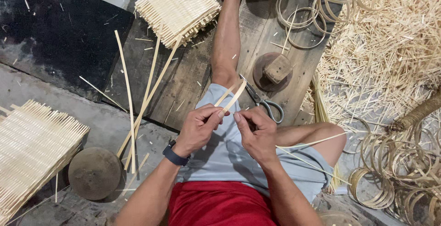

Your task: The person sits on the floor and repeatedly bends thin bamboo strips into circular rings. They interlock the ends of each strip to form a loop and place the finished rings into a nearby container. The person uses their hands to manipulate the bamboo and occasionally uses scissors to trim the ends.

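**Bamboo strips pinched between two hands over a seated lap**

Bamboo strips [232,96], pale, thin and flat, rise as a pair from between my hands, just above my knee and the grey shorts [225,154]. My left hand [198,127] curls around their lower part, thumb and fingers pinching them; my right hand [256,131] closes on the same strips from the other side, its fingertips meeting the left's. A dark wristband [174,154] sits on my left wrist. A long, thin sliver [312,143] runs out to the right from under my right hand; where it starts is hidden by the fingers.

Scissors [262,101] lie on the dark wooden board [183,81] just beyond the strips, near a round wooden block [274,69]. Longer loose strips [138,111] lean across the board's edge. Woven bamboo mats sit at top centre [177,5] and at the left edge [32,148], the latter cut off by the frame. A round dark disc [94,173] rests on the concrete beside it. Coiled bamboo hoops [312,5] lie at the top, more hoops [399,166] at right, partly out of view, with a heap of shavings [390,46] between. No packages, labels or signs can be made out.
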Demonstrator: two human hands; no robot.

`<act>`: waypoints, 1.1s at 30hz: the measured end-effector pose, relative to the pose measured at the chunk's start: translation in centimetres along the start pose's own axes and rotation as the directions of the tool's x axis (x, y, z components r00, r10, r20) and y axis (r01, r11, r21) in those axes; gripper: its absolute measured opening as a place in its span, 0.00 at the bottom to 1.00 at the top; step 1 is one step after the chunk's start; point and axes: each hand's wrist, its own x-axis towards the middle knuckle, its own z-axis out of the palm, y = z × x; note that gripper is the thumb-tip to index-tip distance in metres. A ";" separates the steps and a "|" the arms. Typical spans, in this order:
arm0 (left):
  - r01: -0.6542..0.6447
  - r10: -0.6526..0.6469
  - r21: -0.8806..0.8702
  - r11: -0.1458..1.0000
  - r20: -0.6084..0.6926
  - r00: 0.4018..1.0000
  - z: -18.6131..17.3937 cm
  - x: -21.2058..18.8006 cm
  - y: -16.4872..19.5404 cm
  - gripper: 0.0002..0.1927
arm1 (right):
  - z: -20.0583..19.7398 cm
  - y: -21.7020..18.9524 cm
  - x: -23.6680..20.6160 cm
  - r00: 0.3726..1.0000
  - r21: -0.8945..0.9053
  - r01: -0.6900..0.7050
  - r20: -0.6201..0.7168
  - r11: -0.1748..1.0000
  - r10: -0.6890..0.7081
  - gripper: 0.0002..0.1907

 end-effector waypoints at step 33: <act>0.011 -0.011 0.026 1.000 0.010 1.000 -0.6 -0.4 -0.6 0.12 | -1.7 4.1 -0.7 0.907 0.369 -0.365 0.351 0.855 0.235 0.04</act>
